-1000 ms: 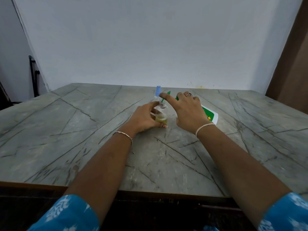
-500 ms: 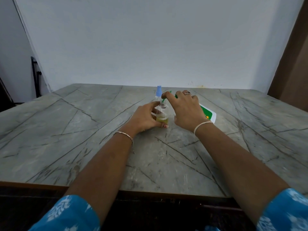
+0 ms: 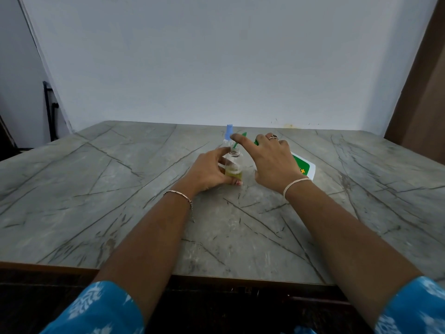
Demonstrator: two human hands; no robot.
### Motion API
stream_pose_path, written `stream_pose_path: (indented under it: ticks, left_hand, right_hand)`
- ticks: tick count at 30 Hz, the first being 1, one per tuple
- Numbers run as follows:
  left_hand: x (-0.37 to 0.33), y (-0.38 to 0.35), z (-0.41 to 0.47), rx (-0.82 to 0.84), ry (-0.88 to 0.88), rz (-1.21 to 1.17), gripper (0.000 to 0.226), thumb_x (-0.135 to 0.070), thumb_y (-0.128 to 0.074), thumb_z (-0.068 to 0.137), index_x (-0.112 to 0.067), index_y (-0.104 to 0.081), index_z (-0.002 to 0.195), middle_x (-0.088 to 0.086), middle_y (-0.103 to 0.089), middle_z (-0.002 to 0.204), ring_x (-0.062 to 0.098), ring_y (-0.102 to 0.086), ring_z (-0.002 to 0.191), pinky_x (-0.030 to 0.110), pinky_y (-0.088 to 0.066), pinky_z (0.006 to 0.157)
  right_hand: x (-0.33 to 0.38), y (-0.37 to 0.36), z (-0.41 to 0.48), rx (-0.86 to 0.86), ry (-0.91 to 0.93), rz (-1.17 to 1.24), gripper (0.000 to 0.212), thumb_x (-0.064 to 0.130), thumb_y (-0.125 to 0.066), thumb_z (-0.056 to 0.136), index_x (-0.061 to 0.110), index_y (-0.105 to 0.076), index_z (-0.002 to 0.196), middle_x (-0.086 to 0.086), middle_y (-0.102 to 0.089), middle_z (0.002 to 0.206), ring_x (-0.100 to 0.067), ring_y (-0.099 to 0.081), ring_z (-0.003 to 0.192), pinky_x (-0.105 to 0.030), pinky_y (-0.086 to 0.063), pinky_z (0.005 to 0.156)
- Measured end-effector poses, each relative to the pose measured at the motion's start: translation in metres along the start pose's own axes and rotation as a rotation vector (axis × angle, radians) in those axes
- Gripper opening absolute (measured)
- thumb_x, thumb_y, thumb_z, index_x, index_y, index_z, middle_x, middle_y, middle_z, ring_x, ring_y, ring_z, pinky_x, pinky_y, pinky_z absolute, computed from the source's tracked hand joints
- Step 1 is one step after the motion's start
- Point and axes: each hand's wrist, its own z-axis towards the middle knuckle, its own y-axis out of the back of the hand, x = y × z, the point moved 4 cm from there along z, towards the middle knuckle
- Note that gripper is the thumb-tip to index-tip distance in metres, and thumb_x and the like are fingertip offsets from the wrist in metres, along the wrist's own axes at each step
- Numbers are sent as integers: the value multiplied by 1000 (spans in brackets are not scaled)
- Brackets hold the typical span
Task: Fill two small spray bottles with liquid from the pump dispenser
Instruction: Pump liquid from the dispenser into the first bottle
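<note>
Head view: uncapped small spray bottle (image 3: 233, 166) stands upright mid-worktop (image 3: 120, 189), with yellowish liquid low inside. Left hand (image 3: 207, 173) grips its body, fingers wrapped round it. Just right of it, the white pump dispenser (image 3: 304, 166) leans toward it, green spout (image 3: 243, 135) over its mouth. Right hand (image 3: 272, 162) clasps the dispenser top, index finger along the spout. Directly behind the bottle stands a blue-capped spray bottle (image 3: 229, 131).

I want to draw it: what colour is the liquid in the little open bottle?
Yellowish-green, at the bottom of the small bottle; head view.
</note>
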Motion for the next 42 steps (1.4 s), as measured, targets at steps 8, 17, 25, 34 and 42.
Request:
stream_pose_path:
  ticks: [8,17,25,34,42]
  left_hand:
    - [0,0,0,-5,8,-8,92,-29,-90,58,-23,-46,139,0,-66,110,17,-67,93,37,-53,94]
    - [3,-1,1,-2,29,18,97,-31,-90,59,-21,-41,142,1,-64,115,17,-65,93,33,-52,93]
    - [4,-1,3,4,32,24,98,-33,-90,58,-22,-41,142,1,-64,118,16,-65,92,30,-51,92]
    - [3,-1,2,7,33,-3,96,-32,-90,57,-23,-43,141,2,-64,119,19,-67,94,36,-52,94]
    - [2,0,1,7,32,-6,96,-30,-90,59,-23,-42,142,2,-64,117,19,-66,95,33,-52,93]
  right_hand:
    - [3,1,4,-19,-13,20,82,10,-67,74,34,-19,137,-11,-54,115,-32,-50,110,-46,-44,89]
    - [6,3,6,-28,-21,40,76,13,-69,74,32,-26,134,-10,-54,118,-33,-49,113,-45,-42,92]
    - [-2,0,-2,-39,15,-8,99,13,-66,77,41,-4,149,-11,-53,112,-32,-51,109,-45,-44,86]
    - [-2,-1,1,-30,-6,8,86,12,-66,76,37,-15,140,-10,-54,114,-32,-50,110,-45,-44,88]
    - [4,0,6,-36,-17,16,79,13,-71,74,33,-22,133,-11,-54,120,-33,-49,114,-46,-42,93]
